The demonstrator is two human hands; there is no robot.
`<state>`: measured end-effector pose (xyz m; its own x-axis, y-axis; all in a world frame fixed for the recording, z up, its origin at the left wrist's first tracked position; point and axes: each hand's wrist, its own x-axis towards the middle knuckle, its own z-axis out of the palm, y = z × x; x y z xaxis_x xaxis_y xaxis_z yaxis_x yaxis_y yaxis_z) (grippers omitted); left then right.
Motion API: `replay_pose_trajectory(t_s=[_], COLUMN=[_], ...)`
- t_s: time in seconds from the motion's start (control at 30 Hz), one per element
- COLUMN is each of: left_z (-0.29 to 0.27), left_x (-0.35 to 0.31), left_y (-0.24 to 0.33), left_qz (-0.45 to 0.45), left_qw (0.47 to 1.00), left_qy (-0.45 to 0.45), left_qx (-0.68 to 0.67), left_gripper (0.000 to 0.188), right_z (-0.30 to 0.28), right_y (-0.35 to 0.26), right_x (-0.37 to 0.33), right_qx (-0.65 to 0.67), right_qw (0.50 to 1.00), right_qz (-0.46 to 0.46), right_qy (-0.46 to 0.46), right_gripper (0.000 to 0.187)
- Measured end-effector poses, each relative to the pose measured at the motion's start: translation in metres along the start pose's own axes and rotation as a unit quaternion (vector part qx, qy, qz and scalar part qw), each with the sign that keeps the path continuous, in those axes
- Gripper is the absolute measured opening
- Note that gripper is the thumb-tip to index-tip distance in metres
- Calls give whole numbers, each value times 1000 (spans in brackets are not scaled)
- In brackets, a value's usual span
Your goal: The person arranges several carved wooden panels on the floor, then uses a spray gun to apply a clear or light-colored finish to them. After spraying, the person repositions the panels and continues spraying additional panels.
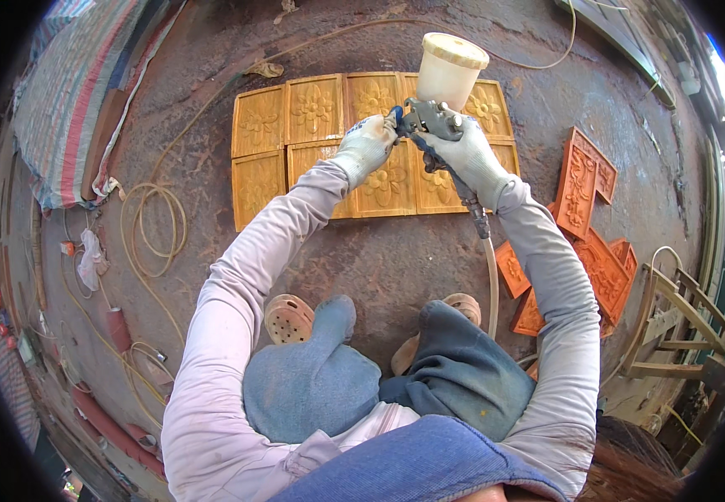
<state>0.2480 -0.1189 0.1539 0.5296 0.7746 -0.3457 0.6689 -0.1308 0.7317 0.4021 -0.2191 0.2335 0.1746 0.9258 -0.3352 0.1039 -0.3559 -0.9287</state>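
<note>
A metal spray gun (434, 119) with a whitish paint cup (446, 79) on top is held out over the floor. Wrapped round its handle is my right hand (473, 163), in a white glove. My left hand (366, 151), also gloved, has its fingers closed at the front end of the gun, by a dark blue spot. Beneath both hands lie several yellow wooden panels (259, 125) with carved flowers, set side by side in two rows. The gun and my hands hide parts of some panels. From the handle an air hose (492, 280) runs down toward my feet.
Orange-red carved panels (578, 180) lie in a loose pile at right, close to my right forearm. Beyond them stands a wooden frame (680, 326). Coiled hose (157, 226) trails over the stained floor at left, near a striped sheet (78, 109).
</note>
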Motion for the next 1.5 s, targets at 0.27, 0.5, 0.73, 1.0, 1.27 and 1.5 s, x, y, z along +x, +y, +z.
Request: replay_pose_trajectory(t_s=[0.27,0.5,0.73,1.0,1.27,1.5], left_z=[11,10,21,48,61,65], left_x=[2,-2,-35,-228,-282,-284], left_y=[-27,-32,-98,-150,-177,-180], left_qz=[7,-8,79,12,-118,-133], left_qw=[999,998,987,996,981,974], left_qy=[9,-29,118,72,-114,-144], left_qx=[-37,-52,-72,48,105,116], left_gripper=[48,53,50,36,25,25], right_z=[9,11,-15,-107,-198,-116], right_y=[-3,9,24,39,69,26], right_x=[-2,5,45,42,69,95], right_qx=[-10,8,-32,-68,-391,-207], right_qw=[1000,999,997,986,887,972], right_qz=[13,6,-57,-6,-25,-2], right_qy=[-21,-47,42,151,247,113], right_gripper=[24,35,42,28,57,45])
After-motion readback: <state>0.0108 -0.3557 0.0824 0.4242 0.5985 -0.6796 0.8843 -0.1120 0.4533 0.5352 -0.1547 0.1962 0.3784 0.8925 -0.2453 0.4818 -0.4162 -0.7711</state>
